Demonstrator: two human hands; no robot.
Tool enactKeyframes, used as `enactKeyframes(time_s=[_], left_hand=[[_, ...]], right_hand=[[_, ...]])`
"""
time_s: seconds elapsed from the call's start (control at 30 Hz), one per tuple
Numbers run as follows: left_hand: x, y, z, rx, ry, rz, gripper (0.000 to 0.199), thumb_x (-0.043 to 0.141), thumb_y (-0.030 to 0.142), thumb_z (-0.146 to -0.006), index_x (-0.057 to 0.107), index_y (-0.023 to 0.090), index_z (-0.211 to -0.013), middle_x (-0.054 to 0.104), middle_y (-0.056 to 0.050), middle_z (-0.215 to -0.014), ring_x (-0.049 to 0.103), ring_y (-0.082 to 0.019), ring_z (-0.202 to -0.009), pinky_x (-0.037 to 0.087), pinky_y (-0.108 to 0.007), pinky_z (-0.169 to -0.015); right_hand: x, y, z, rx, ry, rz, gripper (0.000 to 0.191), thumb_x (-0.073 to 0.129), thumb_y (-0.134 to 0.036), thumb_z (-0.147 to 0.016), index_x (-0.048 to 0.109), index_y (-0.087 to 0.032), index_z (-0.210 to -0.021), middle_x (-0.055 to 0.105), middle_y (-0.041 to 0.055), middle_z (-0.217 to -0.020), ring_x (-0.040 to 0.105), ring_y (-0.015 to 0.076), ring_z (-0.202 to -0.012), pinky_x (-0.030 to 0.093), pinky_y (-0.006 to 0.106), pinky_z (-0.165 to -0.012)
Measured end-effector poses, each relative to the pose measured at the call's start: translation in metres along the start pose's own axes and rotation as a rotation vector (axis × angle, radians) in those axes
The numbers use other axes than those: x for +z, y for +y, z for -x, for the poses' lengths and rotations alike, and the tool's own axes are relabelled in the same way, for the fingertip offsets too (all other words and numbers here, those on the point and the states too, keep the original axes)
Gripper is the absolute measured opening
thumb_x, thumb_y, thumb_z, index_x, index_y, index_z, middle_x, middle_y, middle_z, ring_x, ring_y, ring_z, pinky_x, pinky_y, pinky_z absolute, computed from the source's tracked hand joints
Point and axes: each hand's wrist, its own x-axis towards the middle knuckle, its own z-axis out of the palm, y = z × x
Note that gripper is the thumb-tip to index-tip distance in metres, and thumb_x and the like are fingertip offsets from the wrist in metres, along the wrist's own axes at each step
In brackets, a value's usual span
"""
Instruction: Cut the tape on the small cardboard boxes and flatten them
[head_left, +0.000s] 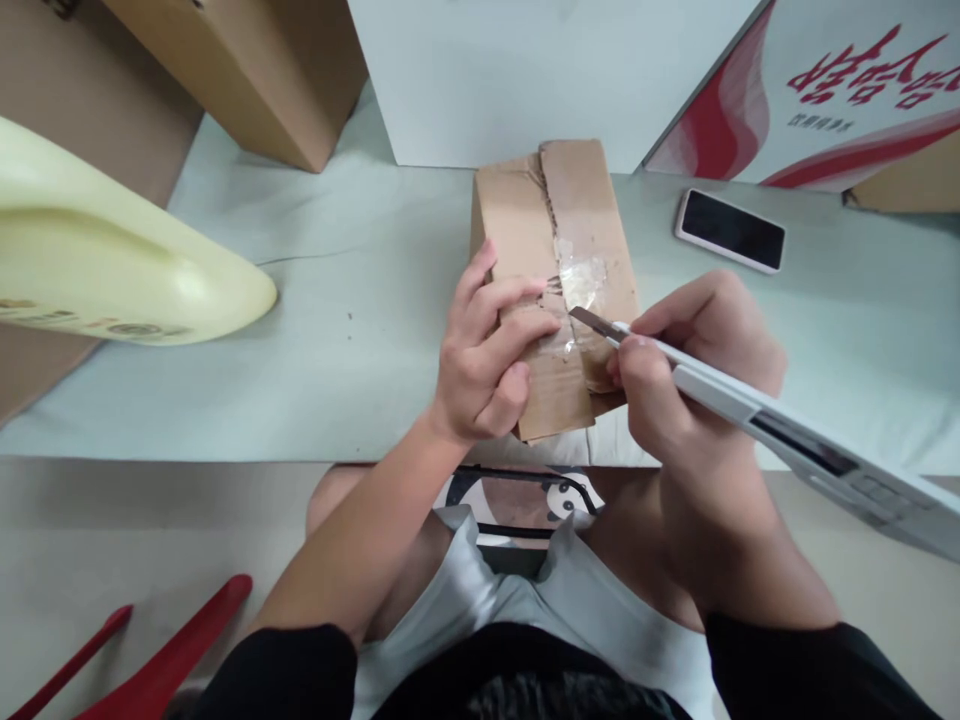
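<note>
A small brown cardboard box [517, 215] with clear tape [583, 280] across its seam lies near the table's front edge. My left hand [487, 350] grips its left side, the fingers spread over the top flap towards the seam. In my right hand [697, 370] is a white utility knife [720, 400], pinched near the front. Its bare blade [592, 322] points left, with the tip at the tape along the seam. Whether the tip touches the tape or cuts into it, I cannot tell. The box's underside is hidden.
A phone [731, 230] lies on the pale green tabletop [360, 360] to the right. Behind the box stand a white carton [555, 80] and a red-and-white carton [810, 120]. A yellow bottle [142, 250] and a tall cardboard box [255, 80] are at the left.
</note>
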Motion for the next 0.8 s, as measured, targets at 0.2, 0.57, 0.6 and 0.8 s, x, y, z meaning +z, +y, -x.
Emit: enactKeyframes(time_s=[0.2,0.57,0.6,0.8], left_hand=[[0.000,0.007,-0.005,-0.077,-0.027,-0.026,0.064,0.031,0.078,-0.103,0.070,0.027,-0.102,0.074,-0.009,-0.127,0.061,-0.031,-0.141,0.025,-0.063,-0.139],[0.002,0.010,-0.003,-0.130,-0.021,-0.075,0.057,0.041,0.075,-0.103,0.070,0.026,-0.095,0.075,-0.009,-0.126,0.056,-0.031,-0.149,0.030,-0.061,-0.137],[0.002,0.010,-0.003,-0.105,-0.004,-0.066,0.060,0.038,0.076,-0.103,0.070,0.026,-0.096,0.075,-0.009,-0.125,0.056,-0.031,-0.148,0.030,-0.061,-0.137],[0.003,0.007,-0.003,-0.138,0.024,-0.095,0.069,0.034,0.087,-0.096,0.071,0.029,-0.096,0.075,-0.008,-0.118,0.057,-0.031,-0.144,0.029,-0.060,-0.138]], right_hand=[[0.000,0.000,0.001,-0.032,-0.034,0.104,0.018,0.066,-0.032,-0.090,0.052,-0.029,-0.079,0.055,-0.0052,-0.057,0.049,0.0142,-0.048,0.040,0.029,-0.043],[-0.005,0.001,0.000,-0.065,-0.128,0.146,0.018,0.064,-0.026,-0.087,0.048,-0.028,-0.078,0.052,-0.0053,-0.057,0.043,0.0130,-0.047,0.036,0.029,-0.046],[-0.006,0.003,0.001,-0.083,-0.140,0.139,0.019,0.064,-0.028,-0.087,0.048,-0.028,-0.077,0.051,-0.0052,-0.056,0.042,0.0128,-0.047,0.035,0.029,-0.046],[-0.012,0.004,0.004,-0.140,-0.129,0.092,0.020,0.062,-0.025,-0.083,0.047,-0.027,-0.071,0.043,-0.0062,-0.051,0.033,0.0110,-0.045,0.028,0.030,-0.044]])
